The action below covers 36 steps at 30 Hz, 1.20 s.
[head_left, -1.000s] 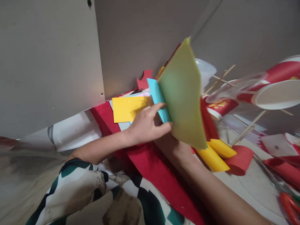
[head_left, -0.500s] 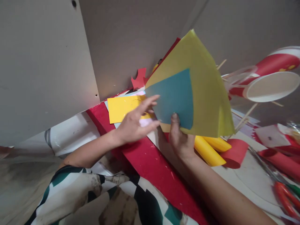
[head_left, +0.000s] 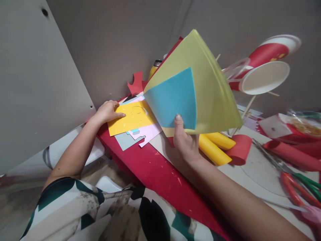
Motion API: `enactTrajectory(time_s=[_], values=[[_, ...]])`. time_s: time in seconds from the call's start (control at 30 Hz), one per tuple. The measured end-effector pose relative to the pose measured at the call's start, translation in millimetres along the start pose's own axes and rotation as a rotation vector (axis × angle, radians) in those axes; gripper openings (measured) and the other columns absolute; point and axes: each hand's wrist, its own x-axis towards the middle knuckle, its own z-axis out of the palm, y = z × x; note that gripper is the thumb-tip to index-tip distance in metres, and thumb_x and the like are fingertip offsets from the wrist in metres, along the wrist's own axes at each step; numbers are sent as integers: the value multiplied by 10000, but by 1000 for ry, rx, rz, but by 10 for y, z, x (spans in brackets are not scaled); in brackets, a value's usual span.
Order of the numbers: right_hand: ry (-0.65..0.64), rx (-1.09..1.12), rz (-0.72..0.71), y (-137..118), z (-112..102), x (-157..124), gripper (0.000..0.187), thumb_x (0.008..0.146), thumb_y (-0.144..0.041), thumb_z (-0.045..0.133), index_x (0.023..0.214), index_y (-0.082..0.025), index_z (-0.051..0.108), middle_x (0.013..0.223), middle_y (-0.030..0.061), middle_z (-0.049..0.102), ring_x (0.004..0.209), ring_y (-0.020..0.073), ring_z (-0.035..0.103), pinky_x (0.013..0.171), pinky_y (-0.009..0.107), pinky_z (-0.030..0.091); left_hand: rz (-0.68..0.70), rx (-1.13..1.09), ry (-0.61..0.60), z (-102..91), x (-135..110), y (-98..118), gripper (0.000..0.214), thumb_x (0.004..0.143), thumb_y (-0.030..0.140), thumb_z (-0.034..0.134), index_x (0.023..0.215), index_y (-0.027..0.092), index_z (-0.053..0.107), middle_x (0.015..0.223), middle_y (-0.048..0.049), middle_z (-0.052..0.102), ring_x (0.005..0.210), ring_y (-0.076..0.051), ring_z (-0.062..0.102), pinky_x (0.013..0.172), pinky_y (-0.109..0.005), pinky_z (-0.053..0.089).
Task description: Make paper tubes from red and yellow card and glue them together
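Note:
My right hand grips a fanned stack of pale yellow paper, thumb on top and fingers hidden beneath. A smaller blue sheet lies on the stack under that thumb, and a red edge shows behind it. At the left, my left hand closes on the near-left end of an orange-yellow sheet, its thumb across the top. Beneath that sheet are a cut lilac piece and a grey sheet.
Rolled yellow tubes and a red tube lie right of my right hand. Red-and-white paper cups on sticks stand behind. Scissors lie at the right. A red cutout and yellow bottle are near the wall.
My left hand has left the blue sheet and moved left onto the orange-yellow sheet. My right hand still holds the stack. The view has shifted somewhat.

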Motion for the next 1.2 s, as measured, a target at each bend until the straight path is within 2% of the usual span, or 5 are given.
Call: enactTrajectory(time_s=[0.5, 0.67, 0.77, 0.9, 1.2], values=[[18, 20, -10, -37, 20, 7, 812, 859, -728, 462, 1342, -91, 602, 1490, 239, 529, 1435, 328, 472, 1236, 537, 296, -52, 28, 73, -79, -7, 97, 385, 725, 423, 788, 938, 215, 545, 1055, -108, 639, 981, -293, 582, 849, -417, 482], [-3, 68, -9, -46, 25, 9, 731, 875, -692, 479, 1280, -103, 634, 1459, 236, 560, 1417, 333, 493, 1241, 546, 290, 24, 80, 144, -23, -12, 237, 362, 817, 384, 692, 1112, 202, 586, 1219, -140, 619, 1151, -325, 538, 1002, -467, 428], [-5, 70, 0, -49, 27, 4, 762, 871, -696, 480, 1313, -90, 616, 1475, 233, 547, 1422, 324, 490, 1244, 524, 295, 93, 92, 57, 31, 64, 370, 478, 809, 481, 696, 1178, 189, 608, 1238, -155, 627, 1173, -342, 542, 997, -460, 437], [-5, 71, 18, -64, 13, -3, 836, 864, -711, 489, 1386, -65, 577, 1512, 218, 517, 1450, 313, 459, 1258, 495, 273, 69, 99, -51, 40, 246, 472, 508, 705, 539, 779, 1043, 184, 646, 1094, -139, 659, 1074, -344, 586, 899, -426, 457], [-29, 122, 27, -94, -15, 12, 775, 908, -632, 480, 1412, -50, 567, 1497, 205, 538, 1452, 308, 458, 1267, 494, 249, -16, -104, -84, -7, 341, 484, 318, 694, 327, 795, 710, 211, 499, 717, -10, 569, 726, -192, 552, 645, -297, 371]])
